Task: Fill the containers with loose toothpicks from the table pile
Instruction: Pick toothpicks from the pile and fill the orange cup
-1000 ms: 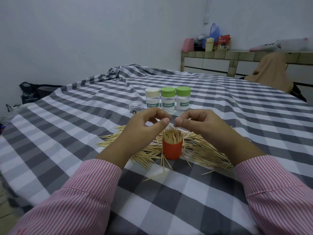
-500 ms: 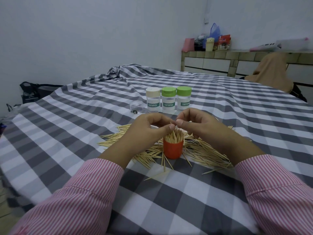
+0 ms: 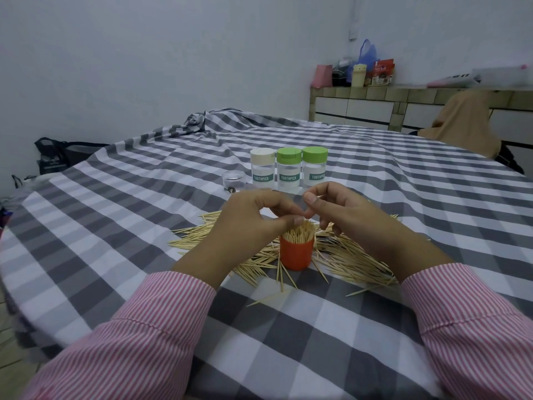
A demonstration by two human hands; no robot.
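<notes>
An orange container (image 3: 296,255) stands on the checked tablecloth (image 3: 144,226), packed with upright toothpicks (image 3: 298,234). A pile of loose toothpicks (image 3: 349,255) lies around and behind it. My left hand (image 3: 248,223) reaches over the container from the left, its thumb and forefinger pinching the tips of the upright toothpicks. My right hand (image 3: 349,212) hovers just right of the tips with curled fingers and its thumb lifted off them. Whether it holds any toothpick is hidden.
Three closed jars labelled TOOTHPICK stand behind the hands: a beige-lidded jar (image 3: 262,171) and two green-lidded jars (image 3: 288,173) (image 3: 314,170). A small clear cup (image 3: 233,182) sits left of them. A person in tan (image 3: 467,119) sits at the far right.
Both hands have sunk onto the toothpick tips in the orange container. My right thumb has lifted away from my left thumb.
</notes>
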